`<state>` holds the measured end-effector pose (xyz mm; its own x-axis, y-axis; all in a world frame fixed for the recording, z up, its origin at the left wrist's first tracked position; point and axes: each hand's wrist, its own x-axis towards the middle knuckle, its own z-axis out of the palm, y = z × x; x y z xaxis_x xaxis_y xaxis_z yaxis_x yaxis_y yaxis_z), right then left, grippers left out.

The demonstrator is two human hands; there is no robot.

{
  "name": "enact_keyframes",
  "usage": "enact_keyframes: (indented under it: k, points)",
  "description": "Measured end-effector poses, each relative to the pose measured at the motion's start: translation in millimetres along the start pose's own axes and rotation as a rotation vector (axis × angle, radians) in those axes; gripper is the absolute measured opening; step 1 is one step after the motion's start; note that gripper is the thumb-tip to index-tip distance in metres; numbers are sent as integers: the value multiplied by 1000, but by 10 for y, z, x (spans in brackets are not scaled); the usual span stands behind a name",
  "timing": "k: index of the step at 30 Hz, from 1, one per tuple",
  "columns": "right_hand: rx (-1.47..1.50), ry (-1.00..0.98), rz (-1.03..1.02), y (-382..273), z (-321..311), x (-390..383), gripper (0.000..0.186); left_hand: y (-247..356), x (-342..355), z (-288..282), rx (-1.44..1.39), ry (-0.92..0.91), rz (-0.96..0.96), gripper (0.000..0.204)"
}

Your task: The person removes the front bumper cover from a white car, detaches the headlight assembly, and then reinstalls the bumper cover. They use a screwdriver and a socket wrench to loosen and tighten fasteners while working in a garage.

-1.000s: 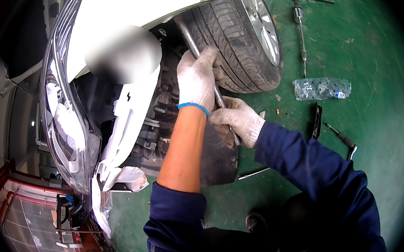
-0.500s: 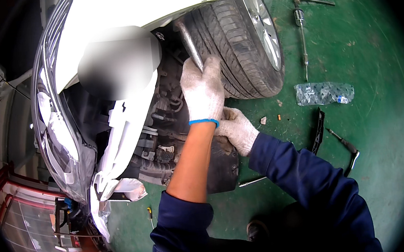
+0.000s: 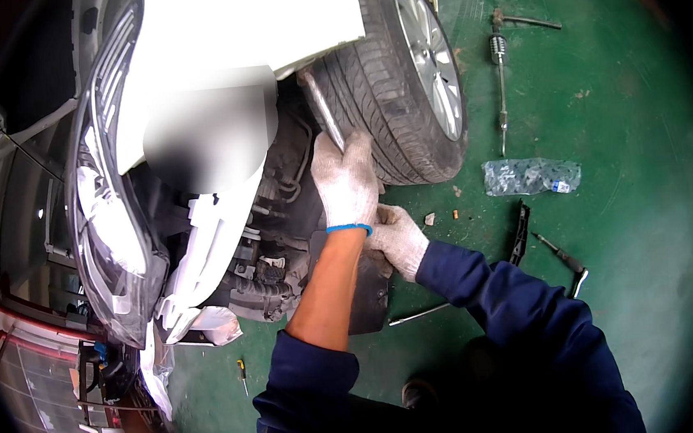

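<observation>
My left hand (image 3: 345, 182), in a white knit glove with a blue cuff, is wrapped round a silvery metal bar (image 3: 323, 107). The bar slants up beside the tread of a car tyre (image 3: 377, 90), its far end under the edge of the white fender (image 3: 308, 14). My right hand (image 3: 399, 243), gloved as well, is closed just below and right of my left wrist. Its fingertips are partly hidden behind that wrist, so what they grip does not show. Left of my hands lie exposed hoses and parts (image 3: 266, 281); a dark liner panel (image 3: 362, 298) hangs below them.
On the green floor to the right lie a slide-hammer-like tool (image 3: 501, 79), a crumpled clear plastic bottle (image 3: 533, 176), a black bracket (image 3: 521, 234) and a ratchet (image 3: 562, 255). A metal rod (image 3: 419, 315) and a yellow-handled screwdriver (image 3: 243, 376) lie nearer. A headlight (image 3: 113, 229) stands at left.
The view has shifted a little, so the wheel and floor items sit farther left and lower. Both hands keep their closed grip, the left still on the metal bar.
</observation>
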<state>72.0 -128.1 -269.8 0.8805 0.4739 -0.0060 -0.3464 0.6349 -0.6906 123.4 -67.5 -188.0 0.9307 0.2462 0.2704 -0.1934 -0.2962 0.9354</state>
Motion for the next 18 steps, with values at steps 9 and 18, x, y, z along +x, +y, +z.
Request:
enact_keyframes:
  k: [9,18]
  points:
    - [3,-74,70,-131,27,-239,15,126,-134,21,-49,-17,-83,13]
    - [221,-188,211,-296,-146,-452,16,72,107,-139,275,228,137,49]
